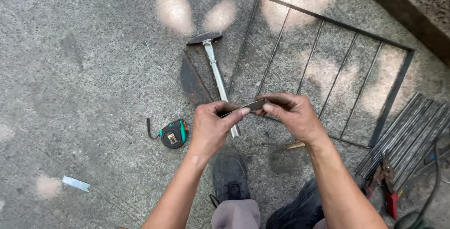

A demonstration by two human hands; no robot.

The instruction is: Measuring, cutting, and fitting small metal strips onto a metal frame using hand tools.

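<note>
Fingers of both hands clamped on a short flat metal strip, held level above the concrete floor.
L hand pinches its near end, R hand the far end. Under them: hammer w/ metal handle, rusty flat bar, tape measure to the left. Welded rod frame toward floor's top-right, rod bundle + pliers at right edge.
</note>
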